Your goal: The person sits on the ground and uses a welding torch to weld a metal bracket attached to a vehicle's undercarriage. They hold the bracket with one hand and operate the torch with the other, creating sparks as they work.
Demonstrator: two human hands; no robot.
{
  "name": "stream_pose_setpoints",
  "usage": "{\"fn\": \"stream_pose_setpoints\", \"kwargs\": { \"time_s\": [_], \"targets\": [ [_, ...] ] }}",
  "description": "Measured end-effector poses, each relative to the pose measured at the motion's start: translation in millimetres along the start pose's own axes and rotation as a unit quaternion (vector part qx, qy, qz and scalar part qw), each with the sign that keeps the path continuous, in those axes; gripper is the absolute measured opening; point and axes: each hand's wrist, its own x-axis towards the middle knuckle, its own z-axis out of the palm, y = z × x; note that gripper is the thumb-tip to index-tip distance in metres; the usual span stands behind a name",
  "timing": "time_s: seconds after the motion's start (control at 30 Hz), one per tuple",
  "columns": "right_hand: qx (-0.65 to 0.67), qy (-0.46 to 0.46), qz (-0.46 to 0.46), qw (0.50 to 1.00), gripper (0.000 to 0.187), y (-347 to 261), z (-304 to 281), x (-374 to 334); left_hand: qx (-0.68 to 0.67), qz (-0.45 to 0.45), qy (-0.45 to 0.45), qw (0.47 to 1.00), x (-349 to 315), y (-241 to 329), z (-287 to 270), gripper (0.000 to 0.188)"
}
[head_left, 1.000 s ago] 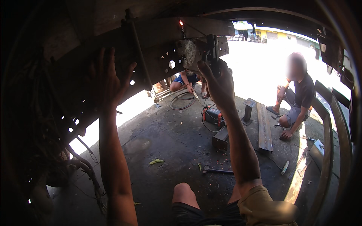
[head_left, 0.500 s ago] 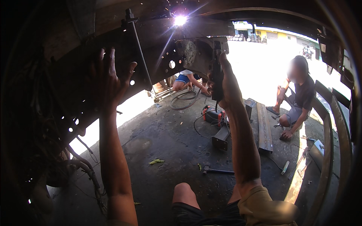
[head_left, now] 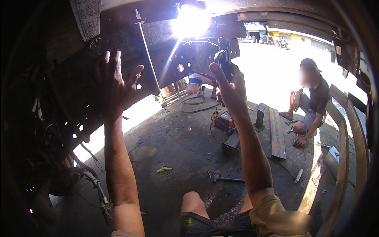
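Observation:
Fingers spread, my left hand (head_left: 115,89) is raised against the dark steel beam (head_left: 158,47) of a vehicle's underside. My right hand (head_left: 233,91) is wrapped round a black welding electrode holder (head_left: 224,59), held upright beside the beam's right end, thumb on its near side. Above and left of the holder a white welding arc (head_left: 191,23) burns at the top of the beam. Its glare hides the weld spot, and the rod itself does not show. Between my left hand and the arc a long threaded rod (head_left: 148,55) slants down across the beam.
A red and black welding machine (head_left: 223,120) stands on the floor beside steel channel pieces (head_left: 277,134). A hammer (head_left: 229,179) lies before my knees. One person (head_left: 316,94) crouches at right; another (head_left: 195,83) is partly hidden behind the beam. Hoses (head_left: 92,177) hang at left.
The arc has grown much brighter and wider. My right hand has turned, with its thumb now toward the left, and the holder has turned with it. My left hand stays put.

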Motion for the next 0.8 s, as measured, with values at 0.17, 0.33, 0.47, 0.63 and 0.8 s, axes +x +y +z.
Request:
{"fn": "stream_pose_setpoints", "kwargs": {
  "time_s": [0.17,0.33,0.47,0.63,0.8],
  "targets": [
    [-0.002,-0.004,0.0,1.0,0.066,-6,1,0,0.009,-0.011,-0.012,1.0,-3,0,0,0.086],
    [-0.018,-0.016,-0.002,1.0,0.064,2,-1,4,-0.02,-0.037,-0.033,0.999,-5,0,6,0.093],
    [-0.03,-0.016,0.019,0.999,0.066,6,1,6,0.011,-0.037,-0.05,0.998,-5,0,3,0.094],
    [0.008,0.006,0.01,1.0,0.069,-1,-1,2,-0.03,-0.031,-0.029,0.999,-3,1,3,0.09],
    [0.005,-0.002,0.099,0.995,0.074,-13,-5,1,-0.006,-0.043,-0.057,0.997,-7,-1,5,0.095]
  ]
}}
